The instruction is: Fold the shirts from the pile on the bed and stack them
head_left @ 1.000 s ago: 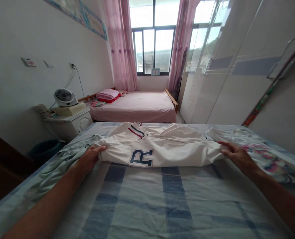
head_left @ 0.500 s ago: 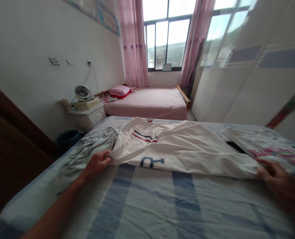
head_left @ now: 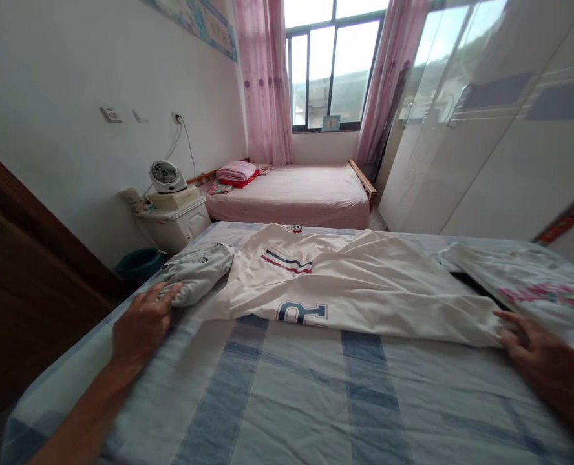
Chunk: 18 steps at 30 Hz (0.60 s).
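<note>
A white shirt (head_left: 364, 284) with dark and red stripes and a large blue letter lies spread across the bed, its near edge folded over. On the right, my right hand (head_left: 532, 342) pinches the shirt's near corner between thumb and fingers. My left hand (head_left: 144, 320) is at the near edge of a bunched light grey garment (head_left: 202, 274), left of the shirt, its fingers closed on the cloth. The exact kind of the grey garment does not show. Beyond my right hand lies another white garment (head_left: 534, 278) with pink print.
The bed has a blue and white checked sheet (head_left: 297, 400). Behind it stands a second bed with a pink cover (head_left: 301, 194). To the left are a white nightstand (head_left: 183, 226) with a fan (head_left: 167, 176) and a bin (head_left: 140, 263). A wardrobe (head_left: 476, 155) stands right.
My left hand has let go of the white shirt and moved left to the grey garment, whose near part is now pushed up into a bunch. My right hand stays at the shirt.
</note>
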Each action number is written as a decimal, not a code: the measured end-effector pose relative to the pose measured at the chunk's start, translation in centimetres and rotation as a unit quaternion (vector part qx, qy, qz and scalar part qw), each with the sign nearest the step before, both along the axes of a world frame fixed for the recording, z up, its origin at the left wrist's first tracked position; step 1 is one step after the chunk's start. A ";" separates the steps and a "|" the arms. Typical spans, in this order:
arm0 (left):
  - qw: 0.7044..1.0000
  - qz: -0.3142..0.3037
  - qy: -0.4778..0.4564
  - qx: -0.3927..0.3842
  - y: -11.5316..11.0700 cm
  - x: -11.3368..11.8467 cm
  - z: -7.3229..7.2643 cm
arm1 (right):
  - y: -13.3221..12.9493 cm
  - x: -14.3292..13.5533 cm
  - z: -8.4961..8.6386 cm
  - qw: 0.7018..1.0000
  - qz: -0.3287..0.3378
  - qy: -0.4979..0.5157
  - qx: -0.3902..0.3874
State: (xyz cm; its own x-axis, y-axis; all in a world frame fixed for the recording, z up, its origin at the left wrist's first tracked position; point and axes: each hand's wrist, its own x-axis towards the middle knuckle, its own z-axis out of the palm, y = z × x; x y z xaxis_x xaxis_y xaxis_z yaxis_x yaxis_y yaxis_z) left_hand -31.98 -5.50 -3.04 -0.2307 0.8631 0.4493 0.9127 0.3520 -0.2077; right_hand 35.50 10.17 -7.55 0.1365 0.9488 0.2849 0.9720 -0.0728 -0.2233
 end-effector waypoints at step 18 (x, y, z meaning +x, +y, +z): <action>0.923 -0.059 -0.377 -0.051 6.1 9.0 1.6 | -1.1 -3.3 2.4 0.981 0.044 0.182 0.042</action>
State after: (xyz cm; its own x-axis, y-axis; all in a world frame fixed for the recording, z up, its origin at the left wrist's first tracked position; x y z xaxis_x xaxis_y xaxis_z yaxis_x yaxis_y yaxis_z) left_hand -23.01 0.58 -1.43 -0.3470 0.9308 0.1150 0.8420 0.2552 0.4754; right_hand 32.15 9.12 -5.19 0.1618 0.9371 0.3094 0.8279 0.0417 -0.5593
